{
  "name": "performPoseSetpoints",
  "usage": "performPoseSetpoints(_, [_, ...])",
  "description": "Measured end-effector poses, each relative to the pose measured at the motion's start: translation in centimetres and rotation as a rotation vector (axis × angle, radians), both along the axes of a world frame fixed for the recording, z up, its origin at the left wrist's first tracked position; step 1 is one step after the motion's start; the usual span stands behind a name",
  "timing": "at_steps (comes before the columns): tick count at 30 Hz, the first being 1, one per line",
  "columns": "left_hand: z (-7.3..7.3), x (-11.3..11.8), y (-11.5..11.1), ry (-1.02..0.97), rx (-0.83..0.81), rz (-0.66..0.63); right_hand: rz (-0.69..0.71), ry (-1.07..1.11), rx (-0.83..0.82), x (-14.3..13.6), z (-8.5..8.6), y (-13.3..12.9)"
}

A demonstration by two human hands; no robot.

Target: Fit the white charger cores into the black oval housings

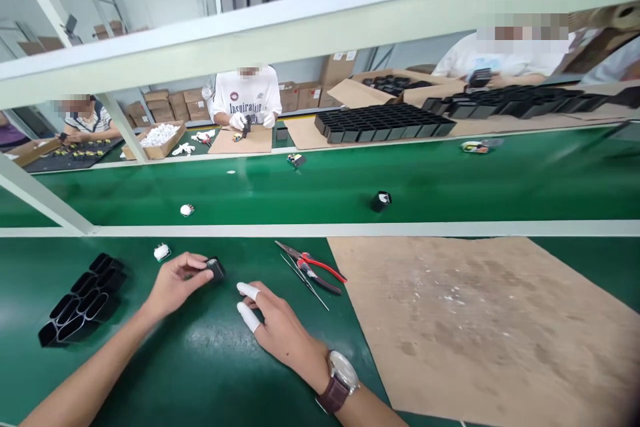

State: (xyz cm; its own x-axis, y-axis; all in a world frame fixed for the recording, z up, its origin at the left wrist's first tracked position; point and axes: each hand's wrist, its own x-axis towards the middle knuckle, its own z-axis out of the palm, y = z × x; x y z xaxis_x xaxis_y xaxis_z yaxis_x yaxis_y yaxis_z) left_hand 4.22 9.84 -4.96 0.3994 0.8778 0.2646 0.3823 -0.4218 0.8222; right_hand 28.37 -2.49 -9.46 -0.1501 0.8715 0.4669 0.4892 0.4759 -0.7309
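Between the thumb and fingers of my left hand is a small black plastic housing, tilted over the green bench. My right hand hovers just to its right, apart from it, with white finger cots on the thumb and index finger. Those two fingers are spread and hold nothing. A cluster of empty black housings stands left of my left hand. Behind that hand lies a small board with a white top. Red-handled pliers and metal tweezers rest beyond my right hand.
A stained cardboard sheet covers the right of the bench. Past a white rail, a green conveyor carries a black housing and small boards. Co-workers sit opposite, by rows of black housings. A white beam crosses overhead.
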Motion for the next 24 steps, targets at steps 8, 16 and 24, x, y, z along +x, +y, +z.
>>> performPoseSetpoints(8, [4.8,-2.6,14.8,0.414,0.228,0.501,-0.035,-0.065,0.077,0.0,-0.6,0.1])
performPoseSetpoints(16, [2.1,3.4,15.0,0.515,0.403,0.269,-0.088,-0.13,0.106,-0.2,-1.0,0.5])
performPoseSetpoints(24, [1.5,8.9,9.0,0.495,0.36,0.033,-0.128,-0.145,0.19,0.2,-0.7,0.2])
